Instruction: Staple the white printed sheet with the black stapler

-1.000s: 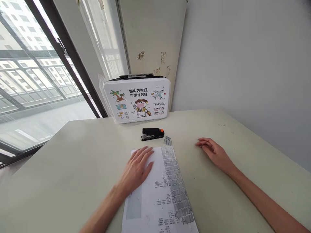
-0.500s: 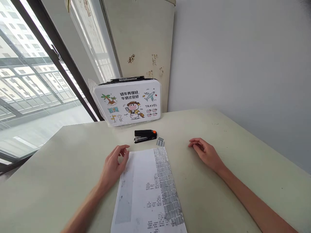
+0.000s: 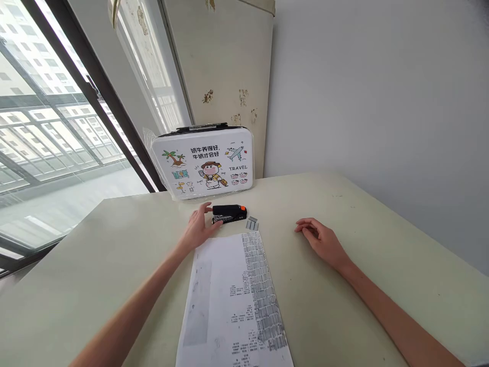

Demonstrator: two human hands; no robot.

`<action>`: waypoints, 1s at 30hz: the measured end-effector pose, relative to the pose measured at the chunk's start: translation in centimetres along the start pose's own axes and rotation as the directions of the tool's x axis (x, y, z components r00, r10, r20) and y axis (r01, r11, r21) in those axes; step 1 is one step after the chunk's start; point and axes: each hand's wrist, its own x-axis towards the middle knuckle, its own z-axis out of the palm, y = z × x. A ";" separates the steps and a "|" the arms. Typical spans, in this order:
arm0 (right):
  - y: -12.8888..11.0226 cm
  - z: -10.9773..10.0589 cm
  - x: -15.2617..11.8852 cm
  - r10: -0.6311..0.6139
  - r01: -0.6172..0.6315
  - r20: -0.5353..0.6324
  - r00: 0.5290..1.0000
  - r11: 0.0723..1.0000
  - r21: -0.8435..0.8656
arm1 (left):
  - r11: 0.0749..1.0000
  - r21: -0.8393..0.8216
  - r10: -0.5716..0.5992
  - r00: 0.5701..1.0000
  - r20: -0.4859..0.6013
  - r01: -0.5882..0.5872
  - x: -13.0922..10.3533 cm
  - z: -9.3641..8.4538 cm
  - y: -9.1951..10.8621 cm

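My left hand reaches the left end of a black stapler with an orange button. Thumb and fingers are apart on either side of that end, and no firm grip on it shows. Just right of the stapler lie small grey strips of staples. Below them, a sheet of paper with printed text and a dark, densely marked right border lies on the table. My right hand rests on the table to the right, fingers loosely curved and holding nothing.
A white case with cartoon prints and a black handle stands at the back of the table, partly in clear plastic. Behind it is a stained cream panel. A window is on the left, a grey wall on the right.
My left hand has moved forward and right, from the paper's upper left corner to the stapler's left end, its fingers spreading. My right hand has stayed nearly still.
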 end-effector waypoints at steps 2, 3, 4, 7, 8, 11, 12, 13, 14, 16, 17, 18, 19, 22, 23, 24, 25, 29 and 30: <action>0.1 0.0 0.1 -0.004 0.004 -0.001 1.000 1.000 0.003 | 1.000 -0.012 -0.021 0.999 0.033 0.021 0.8 0.4 -0.5; 0.1 0.1 0.1 -0.009 0.009 0.000 1.000 1.000 0.006 | 1.000 -0.014 -0.022 0.999 0.036 0.022 1.0 0.6 -0.7; 0.1 0.1 0.1 -0.014 0.014 0.000 1.000 1.000 0.008 | 1.000 -0.015 -0.022 0.999 0.036 0.022 1.1 0.8 -0.8; 0.1 0.1 0.3 -0.025 0.025 0.005 1.000 1.000 0.013 | 1.000 -0.021 -0.016 1.000 0.024 0.016 1.5 1.1 -0.8; 0.1 0.1 0.3 -0.022 0.022 0.006 1.000 1.000 0.014 | 1.000 -0.026 -0.012 1.000 0.017 0.012 1.6 1.0 -0.6; 0.0 0.1 0.4 -0.010 0.009 0.010 1.000 1.000 0.022 | 0.999 -0.051 0.003 1.000 -0.016 -0.004 2.2 0.7 0.0; 0.0 0.1 0.4 -0.008 0.008 0.010 1.000 1.000 0.024 | 0.998 -0.059 0.006 1.000 -0.025 -0.008 2.4 0.6 0.2; 0.0 0.1 0.4 -0.009 0.009 0.012 1.000 1.000 0.023 | 0.998 -0.066 0.008 0.999 -0.031 -0.010 2.6 0.6 0.5; 0.0 0.1 0.3 -0.011 0.011 0.013 1.000 1.000 0.021 | 0.997 -0.073 0.009 0.999 -0.033 -0.011 2.7 0.6 0.7; -0.1 0.1 0.3 -0.014 0.014 0.014 1.000 1.000 0.016 | 0.996 -0.085 0.003 0.999 -0.041 -0.007 2.8 0.8 1.0; -0.1 0.1 0.3 -0.015 0.014 0.014 1.000 1.000 0.017 | 0.996 -0.091 -0.001 0.999 -0.050 -0.004 2.8 1.0 1.1; 0.0 0.1 0.3 -0.015 0.015 0.016 1.000 1.000 0.019 | 0.995 -0.098 -0.005 0.998 -0.063 -0.001 2.8 1.2 1.2; 0.0 0.1 0.3 -0.016 0.016 0.017 1.000 1.000 0.022 | 0.995 -0.103 -0.007 0.997 -0.080 -0.001 2.6 1.3 1.3; -0.1 0.0 0.3 -0.023 0.023 0.020 1.000 0.999 0.022 | 0.994 -0.106 0.013 0.991 -0.134 -0.028 2.0 0.9 1.7; -0.1 0.0 0.4 -0.025 0.025 0.021 0.999 0.999 0.021 | 0.994 -0.101 0.030 0.989 -0.148 -0.045 1.6 0.5 1.9; -0.1 0.0 0.4 -0.026 0.026 0.022 0.999 0.999 0.021 | 0.993 -0.094 0.049 0.986 -0.157 -0.064 1.2 0.0 2.3; -0.2 0.0 0.4 -0.026 0.026 0.023 0.999 0.999 0.022 | 0.992 -0.087 0.073 0.984 -0.162 -0.088 0.7 -0.5 2.7; -0.5 0.1 0.3 -0.023 0.022 0.025 0.999 0.999 0.031 | 0.976 -0.075 0.187 0.962 -0.200 -0.206 -1.8 -2.3 5.6; -0.5 0.1 0.3 -0.020 0.019 0.023 1.000 0.999 0.034 | 0.972 -0.089 0.197 0.958 -0.210 -0.219 -2.5 -2.3 6.6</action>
